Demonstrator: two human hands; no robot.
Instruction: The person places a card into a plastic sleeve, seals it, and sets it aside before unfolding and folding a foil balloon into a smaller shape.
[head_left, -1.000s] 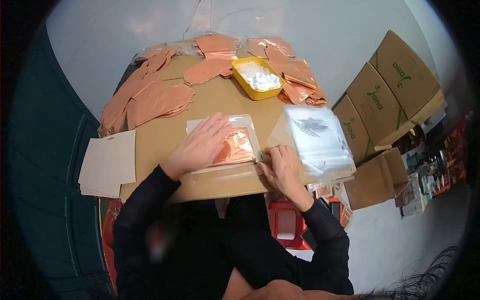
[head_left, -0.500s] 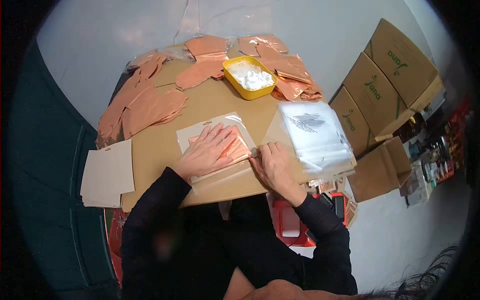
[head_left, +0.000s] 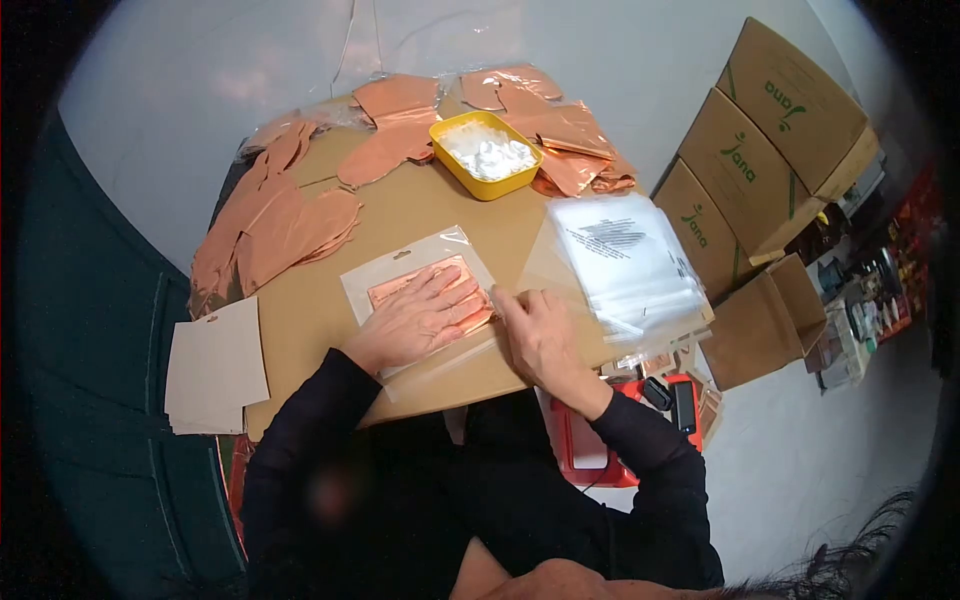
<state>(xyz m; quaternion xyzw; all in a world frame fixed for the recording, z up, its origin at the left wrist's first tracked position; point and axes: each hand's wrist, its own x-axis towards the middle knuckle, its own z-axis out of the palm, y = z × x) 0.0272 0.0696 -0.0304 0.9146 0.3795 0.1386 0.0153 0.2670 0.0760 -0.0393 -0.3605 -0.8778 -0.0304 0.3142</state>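
In the head view a clear plastic bag [head_left: 462,352] lies on the table near its front edge. It holds a pale hang-hole card [head_left: 362,283] and a folded copper-coloured foil piece [head_left: 395,288]. My left hand [head_left: 425,315] rests flat on the foil piece, fingers stretched out, partly covering it. At the bag's right edge is my right hand [head_left: 543,335], its fingers curled together with the index fingertip at the edge. The exact pinch is hidden.
Flat copper foil shapes [head_left: 290,235] lie along the table's left and back. A yellow tub [head_left: 490,185] holds something white. Printed clear bags [head_left: 625,265] are stacked at right, pale cards [head_left: 215,365] at left. Cardboard boxes [head_left: 740,160] stand beyond the table's right side.
My right hand has slid a little up along the bag's right edge. My left hand stays flat on the foil piece, slightly shifted. The whole view has moved slightly.
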